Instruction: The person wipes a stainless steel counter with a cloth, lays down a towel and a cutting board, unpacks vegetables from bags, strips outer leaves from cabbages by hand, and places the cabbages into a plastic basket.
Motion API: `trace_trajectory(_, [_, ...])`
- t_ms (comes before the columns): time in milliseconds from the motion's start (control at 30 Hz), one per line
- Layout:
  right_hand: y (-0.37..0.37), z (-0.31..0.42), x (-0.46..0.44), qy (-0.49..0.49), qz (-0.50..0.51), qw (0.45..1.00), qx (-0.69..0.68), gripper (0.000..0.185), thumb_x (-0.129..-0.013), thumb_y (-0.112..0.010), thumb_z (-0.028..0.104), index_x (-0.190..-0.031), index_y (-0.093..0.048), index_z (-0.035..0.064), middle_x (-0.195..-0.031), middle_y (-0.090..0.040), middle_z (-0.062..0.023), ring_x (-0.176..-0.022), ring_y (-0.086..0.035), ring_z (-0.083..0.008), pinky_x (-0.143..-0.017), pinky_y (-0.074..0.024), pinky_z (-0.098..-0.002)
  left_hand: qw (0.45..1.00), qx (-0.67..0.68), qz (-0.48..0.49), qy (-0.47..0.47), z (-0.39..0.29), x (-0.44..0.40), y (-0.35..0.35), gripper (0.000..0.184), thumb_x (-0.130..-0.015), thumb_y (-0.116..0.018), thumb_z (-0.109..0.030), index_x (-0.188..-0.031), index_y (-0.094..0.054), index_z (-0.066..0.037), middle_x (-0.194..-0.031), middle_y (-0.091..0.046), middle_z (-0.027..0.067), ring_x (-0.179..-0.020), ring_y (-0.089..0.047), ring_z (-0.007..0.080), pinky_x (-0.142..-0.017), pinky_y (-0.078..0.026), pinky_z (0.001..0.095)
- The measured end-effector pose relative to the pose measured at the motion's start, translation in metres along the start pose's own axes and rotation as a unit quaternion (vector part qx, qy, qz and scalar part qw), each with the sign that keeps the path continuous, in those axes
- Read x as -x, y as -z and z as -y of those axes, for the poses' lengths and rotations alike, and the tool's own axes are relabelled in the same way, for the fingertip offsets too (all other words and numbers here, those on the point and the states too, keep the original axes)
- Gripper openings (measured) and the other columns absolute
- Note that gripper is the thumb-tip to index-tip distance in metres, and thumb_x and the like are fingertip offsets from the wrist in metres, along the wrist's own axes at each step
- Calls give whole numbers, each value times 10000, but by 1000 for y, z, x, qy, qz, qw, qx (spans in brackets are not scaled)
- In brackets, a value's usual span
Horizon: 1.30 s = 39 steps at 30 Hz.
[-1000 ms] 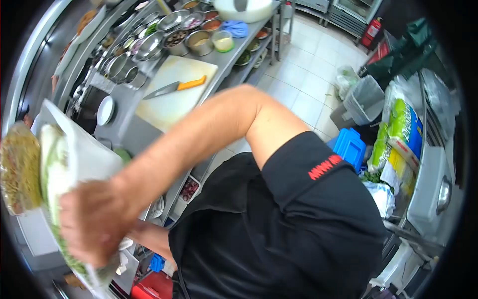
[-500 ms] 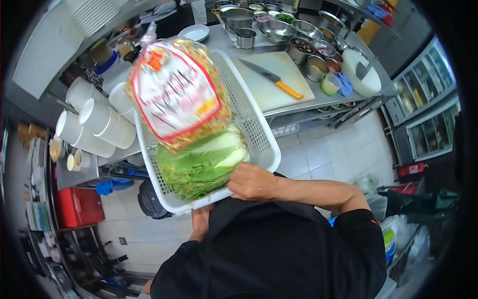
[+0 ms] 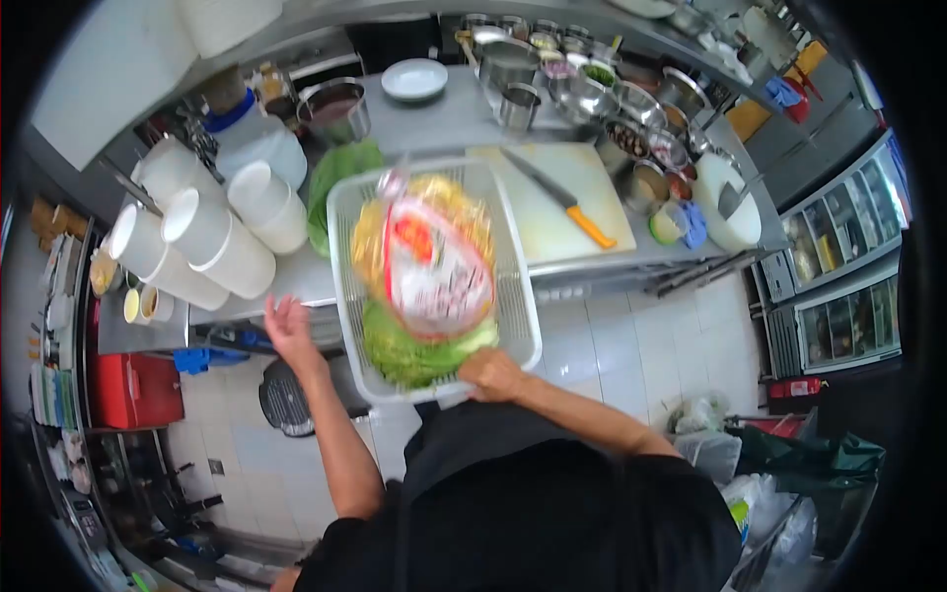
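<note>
A white perforated plastic basket sits partly over the counter's front edge, its near end toward my body. My right hand is closed on the basket's near rim, close to its right corner. My left hand is off the basket, held to its left with the fingers apart and nothing in them. Inside the basket lies a clear bag of yellow pasta-like pieces with a red and white label. Below it rests a pale green leafy cabbage, partly covered by the bag.
Right of the basket, a knife with a yellow handle lies on a white cutting board. Stacked white tubs stand at left, beside a large green leaf. Metal bowls and a white plate are behind.
My left hand has come from under the basket's near end out to the left, opening. The basket has shifted in view and lies lower, against the counter; my right hand keeps its hold.
</note>
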State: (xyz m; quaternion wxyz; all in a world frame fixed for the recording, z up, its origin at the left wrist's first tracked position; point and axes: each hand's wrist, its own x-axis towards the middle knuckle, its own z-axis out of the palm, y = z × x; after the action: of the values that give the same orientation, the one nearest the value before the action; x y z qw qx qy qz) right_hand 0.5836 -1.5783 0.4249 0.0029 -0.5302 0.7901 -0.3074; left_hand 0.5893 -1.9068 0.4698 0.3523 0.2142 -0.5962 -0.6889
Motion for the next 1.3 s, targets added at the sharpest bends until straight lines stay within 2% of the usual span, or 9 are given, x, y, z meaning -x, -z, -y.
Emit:
trace_trajectory(200, [-1, -3, 0, 11, 0, 1000, -6, 258, -569, -723, 165, -718, -533, 74, -720, -565, -95, -719, -554, -307, -662, -437, -415, 906, -284, 236, -206, -68, 0, -146, 885, -612, -822, -120, -1337, -336, 28, -1250, -483, 193, -1209, -459, 216, -952, -428, 356])
trace_trajectory(300, [7, -1, -3, 11, 1, 1000, -10, 293, -578, -738, 185, -740, -525, 66, -725, -563, -90, -736, -559, -304, -674, -436, -413, 950, -41, 306, 43, -63, -22, -151, 723, -612, -800, -56, -1224, -428, 48, -1117, -575, 153, -1052, -568, 190, -870, -478, 320])
trace_trajectory(533, [11, -2, -5, 27, -24, 999, -33, 328, -570, -746, 200, -741, -509, 52, -712, -548, -105, -733, -559, -324, -657, -432, -430, 928, 8, 215, -304, -250, -49, -178, 391, -779, -699, -116, -1105, -507, -15, -1044, -568, 75, -902, -574, 145, -753, -505, 279])
trace_trajectory(833, [-1, -10, -1, 2, 3, 1000, -30, 316, -577, -745, 232, -735, -521, 75, -737, -574, -118, -738, -556, -346, -667, -434, -440, 729, -10, 193, -657, -303, -154, -288, 712, -738, -727, -61, -1329, -329, -46, -1250, -462, 160, -1126, -494, 276, -885, -469, 359])
trace_trajectory(1033, [8, -4, -6, -4, -19, 999, -30, 312, -529, -767, 164, -724, -542, 73, -699, -557, -86, -717, -571, -299, -667, -439, -405, 721, -285, 215, -594, -244, -176, -286, 517, -732, -671, -16, -1200, -451, -20, -1096, -538, 144, -986, -548, 241, -850, -459, 295])
trace_trajectory(1100, [11, -3, -8, -1, -16, 999, -34, 315, -528, -770, 167, -719, -539, 71, -697, -560, -84, -717, -572, -288, -668, -437, -396, 867, -182, 291, -361, -256, -132, -278, 497, -717, -651, -24, -1183, -484, 6, -1097, -549, 168, -968, -557, 273, -839, -458, 335])
trace_trajectory(1133, [12, -3, -9, -3, -12, 999, -33, 318, -527, -772, 171, -717, -538, 69, -696, -561, -83, -717, -572, -286, -669, -436, -394, 627, -352, 75, -691, -242, -170, -270, 531, -706, -679, -83, -1182, -484, 50, -1067, -575, 193, -946, -572, 316, -861, -451, 365])
trace_trajectory(1167, [12, -3, -9, -6, -8, 999, -34, 321, -527, -774, 175, -715, -537, 66, -696, -562, -82, -716, -573, -284, -670, -435, -392, 629, -358, 79, -686, -235, -145, -264, 531, -706, -679, -83, -1182, -484, 50, -1067, -575, 193, -946, -572, 316, -861, -451, 365])
trace_trajectory(1300, [17, -2, -11, -15, -5, 998, -53, 324, -529, -780, 188, -705, -538, 65, -697, -568, -80, -716, -574, -282, -676, -436, -389, 795, -323, 284, -428, -142, -68, -204, 596, -766, -754, -165, -1230, -445, 44, -1142, -553, 192, -977, -582, 223, -873, -470, 326])
